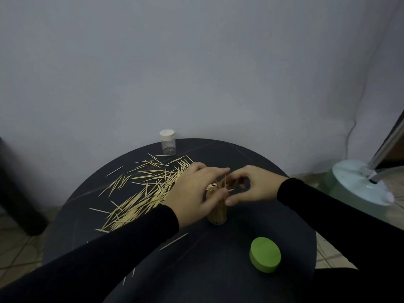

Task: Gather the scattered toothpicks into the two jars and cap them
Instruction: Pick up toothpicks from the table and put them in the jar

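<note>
From my head view, I am looking down at a round dark tabletop [251, 219] pushed against a pale wall [196, 62]. My left hand [194, 193] is curling round the upper part of an open jar [217, 212] near the middle of the tabletop; its fingers are wrapping the jar's mouth, and the jar is already packed with upright toothpicks. My right hand [251, 186] is meeting it from the other side, thumb and forefinger bending toward each other just above the jar's mouth, where a few toothpick tips are sticking up; I cannot tell whether those fingers are actually pinching any. Loose toothpicks [142, 193] are lying scattered across the left half of the tabletop, with a single one [173, 241] lying toward the near edge. A green cap [265, 256] is sitting by the near right edge, apart from the jar. A second jar [168, 142], clear with a white cap on, is standing at the far edge. Beyond the right edge, a pale round lamp base [358, 184] is resting on the floor.
</note>
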A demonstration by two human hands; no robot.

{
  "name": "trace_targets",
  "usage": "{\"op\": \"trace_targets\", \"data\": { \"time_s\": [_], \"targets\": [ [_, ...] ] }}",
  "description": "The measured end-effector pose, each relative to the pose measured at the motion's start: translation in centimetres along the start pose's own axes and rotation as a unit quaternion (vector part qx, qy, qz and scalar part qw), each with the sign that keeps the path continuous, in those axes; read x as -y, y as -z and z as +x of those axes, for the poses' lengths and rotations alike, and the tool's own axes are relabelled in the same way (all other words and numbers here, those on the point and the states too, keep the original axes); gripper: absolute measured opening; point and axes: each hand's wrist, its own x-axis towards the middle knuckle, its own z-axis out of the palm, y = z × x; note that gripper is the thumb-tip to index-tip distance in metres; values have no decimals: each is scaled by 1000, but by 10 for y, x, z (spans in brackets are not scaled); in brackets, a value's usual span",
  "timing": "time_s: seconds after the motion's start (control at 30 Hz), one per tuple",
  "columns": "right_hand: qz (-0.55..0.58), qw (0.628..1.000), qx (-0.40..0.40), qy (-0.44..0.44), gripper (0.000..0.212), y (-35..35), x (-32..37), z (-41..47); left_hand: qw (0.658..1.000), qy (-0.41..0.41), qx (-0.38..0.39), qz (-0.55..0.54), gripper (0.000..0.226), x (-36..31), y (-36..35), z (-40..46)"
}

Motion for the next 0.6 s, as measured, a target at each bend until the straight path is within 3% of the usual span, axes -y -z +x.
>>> {"op": "trace_targets", "data": {
  "time_s": [0.33,0.47,0.6],
  "targets": [
    [23,1000,1,10,25,-1,-4,4,999,-15,-27,-12,27,-5,-5,2],
    [14,1000,5,10,23,0,-2,4,1000,-9,-9,1,28,0,-3,5],
    [0,1000,0,-5,33,-1,-2,5,999,22,-11,-27,30,8,-1,4]
  ]
}}
